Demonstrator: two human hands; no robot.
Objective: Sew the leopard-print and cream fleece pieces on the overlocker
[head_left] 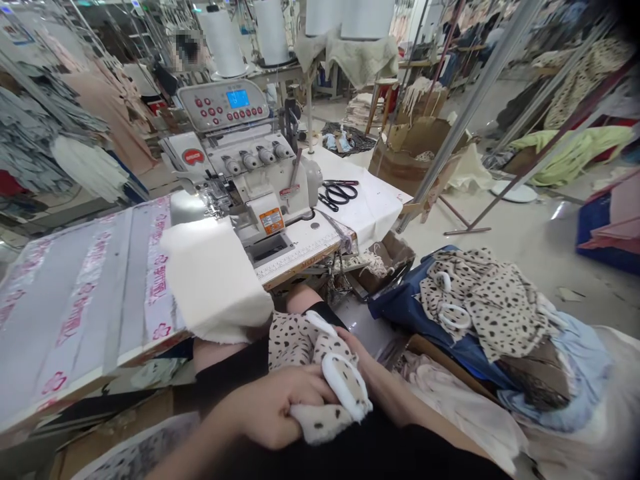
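On my lap lies a cream garment piece with dark spots (290, 340) and white ribbed edging. A white trimmed opening (345, 390) in it faces up. My left hand (280, 403) is closed on the near part of the cloth, thumb and fingers gripping the fabric. My right hand (353, 347) reaches in from the right, closed on the far side of the same piece; its fingertips are mostly hidden by the cloth. Just beyond my hands stands an overlock sewing machine (260, 173), with a white cloth (215, 273) draped over the table edge before it.
Black-handled scissors (340, 193) rest on the table right of the machine. A blue bin (400, 293) heaped with spotted garments (500, 300) stands to my right. Metal poles (465, 100) slant up at right. Large thread cones (273, 30) stand behind the machine. A pixelated head shows at back left.
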